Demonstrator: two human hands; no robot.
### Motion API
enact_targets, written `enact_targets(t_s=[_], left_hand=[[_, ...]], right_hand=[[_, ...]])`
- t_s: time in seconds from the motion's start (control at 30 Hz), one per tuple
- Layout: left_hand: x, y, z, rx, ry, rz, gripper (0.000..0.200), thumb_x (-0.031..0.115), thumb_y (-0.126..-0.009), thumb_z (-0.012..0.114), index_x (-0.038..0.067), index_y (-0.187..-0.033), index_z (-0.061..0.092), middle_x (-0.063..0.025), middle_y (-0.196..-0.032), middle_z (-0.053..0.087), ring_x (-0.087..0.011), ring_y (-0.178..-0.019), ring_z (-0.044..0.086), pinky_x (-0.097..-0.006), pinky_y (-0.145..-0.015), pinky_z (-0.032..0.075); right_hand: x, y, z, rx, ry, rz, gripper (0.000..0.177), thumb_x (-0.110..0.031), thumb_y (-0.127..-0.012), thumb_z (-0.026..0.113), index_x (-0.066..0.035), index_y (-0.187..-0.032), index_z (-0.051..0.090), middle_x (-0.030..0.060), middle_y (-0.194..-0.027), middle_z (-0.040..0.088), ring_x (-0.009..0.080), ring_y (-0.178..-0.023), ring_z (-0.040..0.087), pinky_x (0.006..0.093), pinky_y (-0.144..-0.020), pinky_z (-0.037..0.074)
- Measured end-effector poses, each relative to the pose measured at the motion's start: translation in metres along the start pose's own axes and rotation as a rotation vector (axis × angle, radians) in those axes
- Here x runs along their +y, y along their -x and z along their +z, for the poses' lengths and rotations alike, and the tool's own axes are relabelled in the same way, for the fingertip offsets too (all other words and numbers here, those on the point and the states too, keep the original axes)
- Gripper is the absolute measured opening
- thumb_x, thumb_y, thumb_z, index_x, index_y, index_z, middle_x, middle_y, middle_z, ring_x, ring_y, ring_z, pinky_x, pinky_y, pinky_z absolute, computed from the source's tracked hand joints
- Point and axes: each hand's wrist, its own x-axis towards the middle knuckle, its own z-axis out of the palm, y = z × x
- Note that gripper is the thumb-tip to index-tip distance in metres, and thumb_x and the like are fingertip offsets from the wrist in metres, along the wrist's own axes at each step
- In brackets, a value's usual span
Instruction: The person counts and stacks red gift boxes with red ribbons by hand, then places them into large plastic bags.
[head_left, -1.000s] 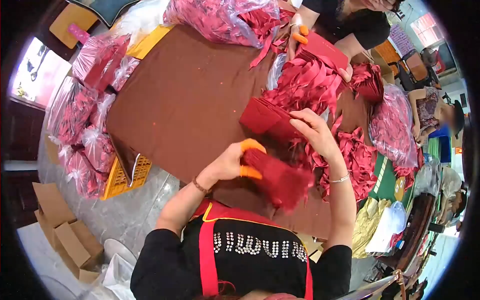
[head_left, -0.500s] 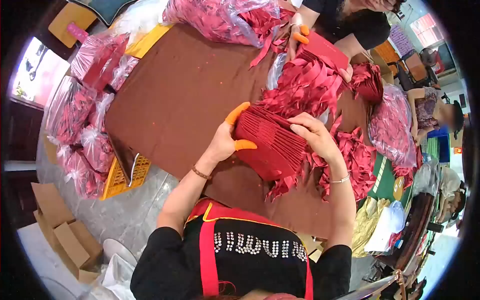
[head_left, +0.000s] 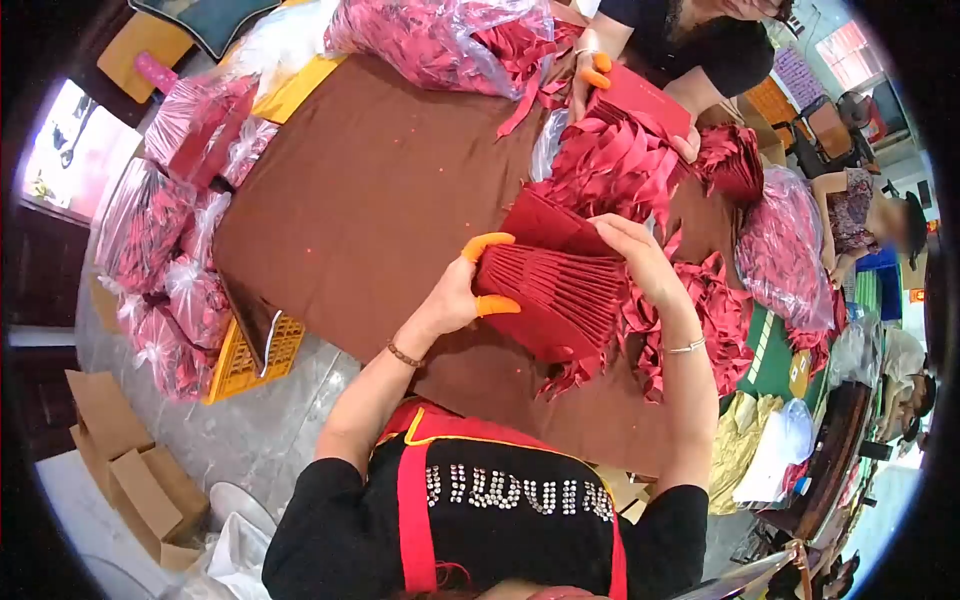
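My left hand (head_left: 458, 288), with orange covers on its thumb and a finger, grips the left end of a stack of flat red card pieces (head_left: 555, 295). The pieces fan apart toward the right, their thin edges facing up. At the stack's upper right, my right hand (head_left: 645, 258) has its fingers close together on the edge of a rear card piece (head_left: 550, 222), which leans away from the others. Red ribbons (head_left: 575, 372) hang from the lower end of the stack. A heap of red ribbons (head_left: 610, 165) lies just beyond, and more ribbons (head_left: 705, 320) lie beside my right wrist.
Across the brown-covered table (head_left: 350, 190), a co-worker's hands (head_left: 590, 80) hold another red ribboned stack (head_left: 645, 105). Plastic bags of red pieces (head_left: 440, 40) lie at the far edge, left (head_left: 150, 220) and right (head_left: 785, 245). A yellow crate (head_left: 255, 355) and cardboard box (head_left: 140, 480) stand left.
The stack has fanned wider, and its rear piece now tilts away from the rest. My right hand has moved slightly right and up. My left hand keeps its grip.
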Motion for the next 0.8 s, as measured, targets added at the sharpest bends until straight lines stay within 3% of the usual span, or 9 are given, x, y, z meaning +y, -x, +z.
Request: enact_targets(t_s=[0.07, 0.23, 0.27, 0.33, 0.43, 0.6, 0.67, 0.8], left_hand=[[0.017, -0.005, 0.0, -0.118, 0.126, -0.218, 0.076, 0.004, -0.063, 0.08, 0.004, -0.126, 0.037, -0.0048, -0.112, 0.051, -0.0128, -0.104, 0.05, -0.028, -0.09, 0.042], [0.027, 0.005, 0.0, -0.264, 0.181, -0.163, 0.047, -0.001, -0.06, 0.079, 0.002, -0.101, 0.055, -0.0018, -0.099, 0.055, -0.0106, -0.092, 0.053, -0.0259, -0.081, 0.044], [0.032, 0.006, 0.0, -0.33, 0.119, -0.067, 0.047, -0.002, -0.059, 0.079, 0.002, -0.1, 0.056, -0.0026, -0.095, 0.055, -0.011, -0.09, 0.054, -0.0259, -0.081, 0.044], [0.035, 0.008, 0.002, -0.374, 0.147, -0.096, 0.047, -0.002, -0.059, 0.079, 0.002, -0.1, 0.056, -0.0022, -0.095, 0.055, -0.0105, -0.09, 0.053, -0.026, -0.08, 0.045], [0.03, -0.001, 0.003, -0.249, 0.214, -0.231, 0.051, -0.004, -0.058, 0.079, 0.002, -0.103, 0.056, -0.0004, -0.098, 0.056, -0.0096, -0.092, 0.054, -0.0262, -0.083, 0.045], [-0.007, -0.02, 0.006, -0.062, 0.286, -0.085, 0.071, -0.006, -0.055, 0.081, 0.004, -0.116, 0.046, -0.0058, -0.108, 0.056, -0.0165, -0.1, 0.055, -0.0304, -0.087, 0.045], [-0.012, -0.021, 0.008, 0.043, 0.412, -0.071, 0.076, 0.003, -0.056, 0.084, 0.004, -0.119, 0.042, -0.0078, -0.112, 0.054, -0.0172, -0.105, 0.052, -0.0321, -0.094, 0.041], [0.004, -0.027, 0.021, 0.048, 0.431, -0.001, 0.088, 0.005, -0.057, 0.083, 0.004, -0.13, 0.035, -0.0088, -0.122, 0.047, -0.019, -0.112, 0.047, -0.0328, -0.098, 0.038]], right_hand=[[-0.002, -0.003, -0.002, -0.026, -0.064, 0.025, 0.029, -0.021, -0.093, 0.045, 0.001, -0.107, 0.059, 0.0008, -0.1, 0.061, 0.0092, -0.096, 0.052, 0.0239, -0.089, 0.037], [0.008, -0.007, -0.007, 0.002, 0.11, -0.063, 0.03, -0.025, -0.094, 0.047, 0.0, -0.106, 0.058, -0.0014, -0.097, 0.058, 0.0078, -0.093, 0.049, 0.0235, -0.084, 0.038], [0.01, -0.006, -0.008, 0.009, 0.109, -0.059, 0.03, -0.025, -0.094, 0.047, 0.0, -0.106, 0.058, -0.0014, -0.097, 0.058, 0.0078, -0.093, 0.049, 0.0235, -0.084, 0.038], [0.015, -0.005, -0.011, -0.027, 0.178, -0.114, 0.03, -0.025, -0.094, 0.049, 0.0, -0.107, 0.058, -0.0014, -0.097, 0.058, 0.008, -0.094, 0.049, 0.0241, -0.085, 0.038], [0.003, 0.006, -0.006, -0.127, 0.145, -0.086, 0.031, -0.026, -0.093, 0.049, 0.0, -0.107, 0.059, -0.0008, -0.098, 0.058, 0.0077, -0.095, 0.049, 0.024, -0.086, 0.037], [0.004, 0.009, -0.005, -0.205, 0.027, -0.017, 0.031, -0.026, -0.093, 0.05, 0.0, -0.107, 0.06, -0.0004, -0.097, 0.06, 0.0076, -0.093, 0.052, 0.024, -0.085, 0.04], [0.005, 0.008, -0.003, -0.16, 0.005, 0.039, 0.03, -0.025, -0.093, 0.05, -0.001, -0.107, 0.06, -0.0007, -0.097, 0.06, 0.0068, -0.091, 0.052, 0.0231, -0.084, 0.041], [0.008, 0.004, -0.003, -0.126, -0.032, 0.023, 0.03, -0.025, -0.093, 0.049, -0.001, -0.107, 0.06, -0.0007, -0.096, 0.061, 0.0069, -0.092, 0.052, 0.0231, -0.085, 0.041]])
